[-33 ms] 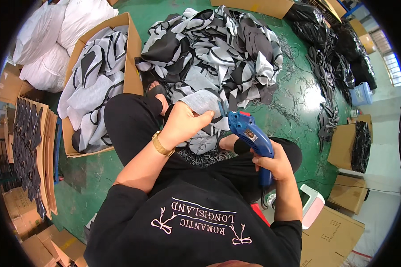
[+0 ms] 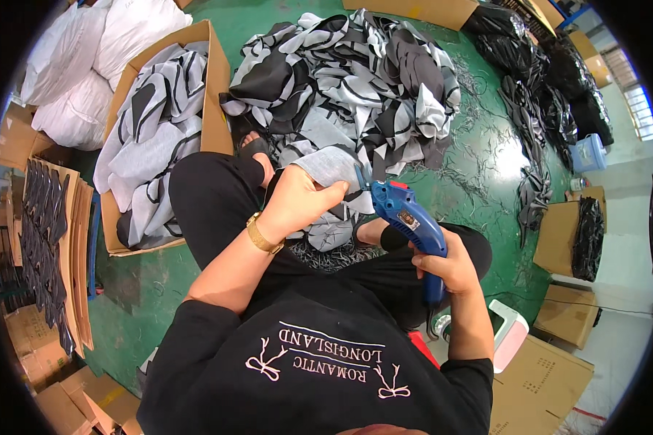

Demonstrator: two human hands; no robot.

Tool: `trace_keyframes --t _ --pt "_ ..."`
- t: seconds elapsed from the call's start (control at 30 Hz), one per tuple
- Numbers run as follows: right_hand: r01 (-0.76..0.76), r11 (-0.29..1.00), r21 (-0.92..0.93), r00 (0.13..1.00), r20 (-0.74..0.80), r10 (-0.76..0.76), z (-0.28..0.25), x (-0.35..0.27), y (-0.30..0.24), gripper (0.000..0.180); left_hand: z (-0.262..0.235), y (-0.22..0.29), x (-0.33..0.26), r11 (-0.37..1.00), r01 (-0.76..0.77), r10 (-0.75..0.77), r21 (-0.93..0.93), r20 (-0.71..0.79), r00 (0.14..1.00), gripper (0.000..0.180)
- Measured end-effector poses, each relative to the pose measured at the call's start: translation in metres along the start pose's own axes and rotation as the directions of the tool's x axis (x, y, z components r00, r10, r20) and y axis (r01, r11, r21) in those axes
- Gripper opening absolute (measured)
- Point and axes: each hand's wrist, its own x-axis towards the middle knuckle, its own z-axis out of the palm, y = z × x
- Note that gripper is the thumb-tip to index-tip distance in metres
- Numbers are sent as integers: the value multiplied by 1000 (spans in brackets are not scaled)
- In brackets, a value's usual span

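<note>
My left hand (image 2: 302,204) is closed on the edge of a light grey fabric piece (image 2: 331,165), thumb on top. Wrapped round the handle of blue electric scissors (image 2: 413,221) is my right hand (image 2: 451,264). The scissors' blade end meets the right edge of the grey piece. A cord leaves the bottom of the handle. Beyond my hands lies a large heap of grey and black fabric pieces (image 2: 355,80) on the floor. Thin trimmings lie beneath and between my legs.
On the left stands an open cardboard box (image 2: 216,109) full of similar fabric, with white sacks (image 2: 134,36) behind it. Black plastic bags (image 2: 504,54) and a blue tub (image 2: 589,154) are at the right. Loose strips (image 2: 479,163) litter the green floor. Flat cardboard (image 2: 544,384) lies at lower right.
</note>
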Motion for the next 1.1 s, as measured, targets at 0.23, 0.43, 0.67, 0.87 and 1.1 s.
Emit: trace_keyframes --t 0.23,0.43,0.67,0.87,1.1 --pt "-56 993 102 996 70 49 0 2 -7 31 -9 1 -5 995 -7 -13 95 210 978 17" --pt "147 977 153 987 -82 -136 20 24 -6 36 0 -13 -9 980 145 -116 -136 203 972 23" --pt "257 944 -208 921 -244 -305 48 52 -18 35 17 -16 -22 891 292 -212 -347 249 945 29" --pt "234 972 6 964 -129 -231 45 56 0 30 25 -19 -8 690 366 -355 -625 149 923 22" --pt "100 891 443 991 32 -127 12 26 33 42 1 -34 -4 467 466 -401 -752 290 869 22"
